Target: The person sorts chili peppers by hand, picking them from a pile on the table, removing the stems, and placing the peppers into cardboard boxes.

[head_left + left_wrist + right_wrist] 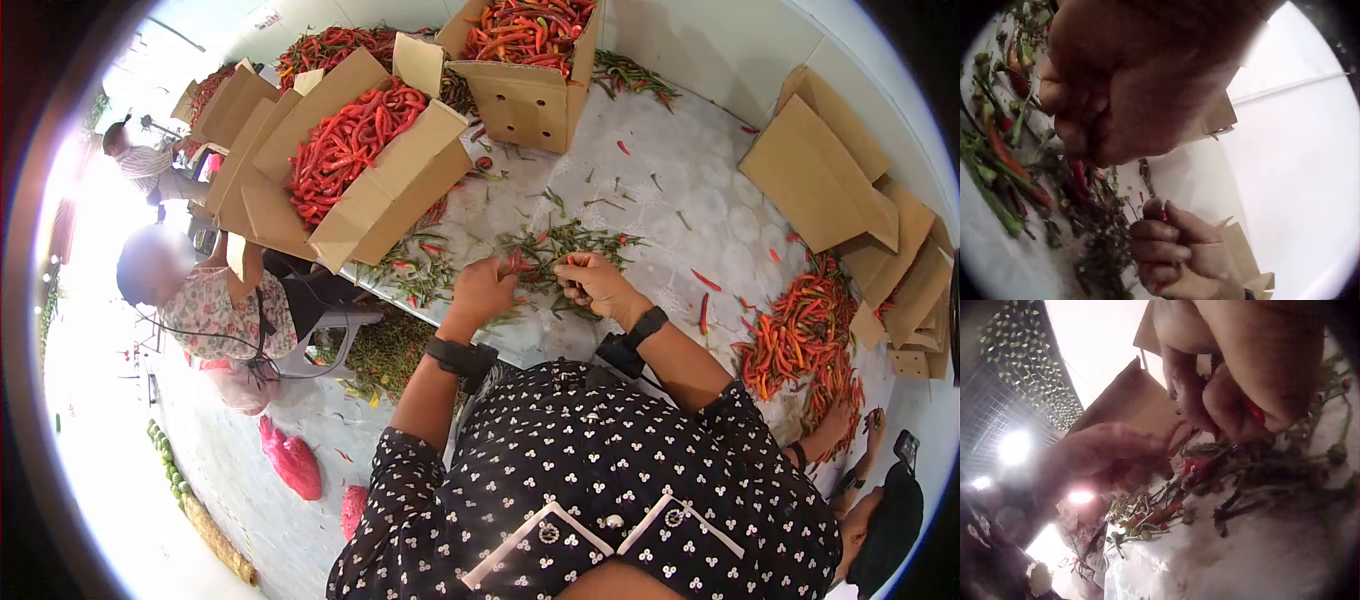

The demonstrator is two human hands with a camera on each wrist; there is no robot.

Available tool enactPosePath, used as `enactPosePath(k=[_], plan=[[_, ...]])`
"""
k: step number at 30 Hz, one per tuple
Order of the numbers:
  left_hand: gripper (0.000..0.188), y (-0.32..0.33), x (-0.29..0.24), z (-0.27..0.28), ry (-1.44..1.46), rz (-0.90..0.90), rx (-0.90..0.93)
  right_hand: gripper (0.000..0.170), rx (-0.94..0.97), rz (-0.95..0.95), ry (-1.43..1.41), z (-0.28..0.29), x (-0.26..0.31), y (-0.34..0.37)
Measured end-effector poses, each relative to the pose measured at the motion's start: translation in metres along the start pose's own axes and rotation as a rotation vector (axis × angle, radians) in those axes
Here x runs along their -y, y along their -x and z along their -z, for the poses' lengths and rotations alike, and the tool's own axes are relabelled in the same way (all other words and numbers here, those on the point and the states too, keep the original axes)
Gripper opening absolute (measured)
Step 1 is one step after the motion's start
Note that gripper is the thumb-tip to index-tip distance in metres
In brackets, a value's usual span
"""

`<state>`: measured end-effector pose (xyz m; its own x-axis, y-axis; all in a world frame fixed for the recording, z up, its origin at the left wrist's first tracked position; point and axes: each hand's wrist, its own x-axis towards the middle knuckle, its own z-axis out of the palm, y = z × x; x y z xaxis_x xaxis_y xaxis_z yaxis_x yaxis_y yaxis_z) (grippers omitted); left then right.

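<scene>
My left hand [487,290] is low over a pile of green chili stems [575,245] on the pale table, fingers bent. In the left wrist view, a red chili [1079,176] shows just below that left hand [1116,87]; I cannot tell whether its fingers grip anything. Beside it, my right hand [603,285] has its thumb and fingers drawn together. Red chili [1163,215] shows at its fingertips in the left wrist view, and more red chili [1254,412] shows inside the curled fingers in the right wrist view.
Open cardboard boxes of red chilies [358,150] stand at the back and left. On the right lie a chili heap [800,330] and flattened cardboard [815,180]; another person's hand [828,432] is at that heap. Someone sits to the left [225,315].
</scene>
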<state>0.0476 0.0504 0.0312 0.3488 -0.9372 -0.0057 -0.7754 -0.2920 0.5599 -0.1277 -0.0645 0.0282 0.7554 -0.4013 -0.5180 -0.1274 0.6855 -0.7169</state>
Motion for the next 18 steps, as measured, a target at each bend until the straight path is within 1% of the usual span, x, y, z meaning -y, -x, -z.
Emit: enactPosePath(k=[1, 3, 5, 7, 9, 10, 12, 13, 15, 16, 17, 18], plan=[[0.024, -0.002, -0.004, 0.002, 0.0, -0.001, 0.001, 0.012, -0.008, -0.006, 0.018, -0.003, 0.001, 0.0], [0.02, -0.005, -0.014, 0.006, 0.247, 0.024, 0.102, 0.012, -0.015, -0.01, 0.033, -0.009, 0.002, 0.0], [0.018, -0.005, -0.022, 0.004, 0.293, 0.019, 0.131, 0.011, -0.043, 0.061, 0.059, -0.014, 0.004, 0.001], [0.017, -0.005, -0.027, 0.003, 0.339, 0.015, 0.161, 0.011, -0.052, 0.06, 0.043, -0.015, 0.005, -0.001], [0.016, -0.005, -0.03, 0.003, 0.485, 0.006, 0.217, 0.012, -0.063, 0.058, 0.027, -0.012, 0.004, -0.004], [0.016, -0.004, -0.032, 0.005, 0.486, 0.006, 0.22, 0.012, -0.096, 0.063, -0.019, -0.011, 0.002, -0.005], [0.016, -0.003, -0.037, 0.009, 0.673, 0.137, 0.297, 0.012, -0.129, 0.067, -0.064, -0.009, 0.001, -0.005], [0.016, -0.003, -0.04, 0.012, 0.673, 0.138, 0.298, 0.011, -0.123, 0.077, -0.076, -0.009, 0.002, -0.003], [0.016, -0.002, -0.045, 0.015, 0.693, 0.196, 0.276, 0.011, -0.118, 0.086, -0.089, -0.01, 0.002, -0.002], [0.016, -0.002, -0.041, 0.011, 0.692, 0.198, 0.276, 0.012, -0.139, 0.158, -0.086, -0.01, 0.002, -0.003], [0.016, -0.003, -0.034, 0.004, 0.616, 0.157, 0.21, 0.012, -0.16, 0.23, -0.083, -0.011, 0.002, -0.004], [0.015, -0.003, -0.033, 0.004, 0.54, 0.116, 0.146, 0.012, -0.16, 0.229, -0.084, -0.009, 0.004, -0.004]])
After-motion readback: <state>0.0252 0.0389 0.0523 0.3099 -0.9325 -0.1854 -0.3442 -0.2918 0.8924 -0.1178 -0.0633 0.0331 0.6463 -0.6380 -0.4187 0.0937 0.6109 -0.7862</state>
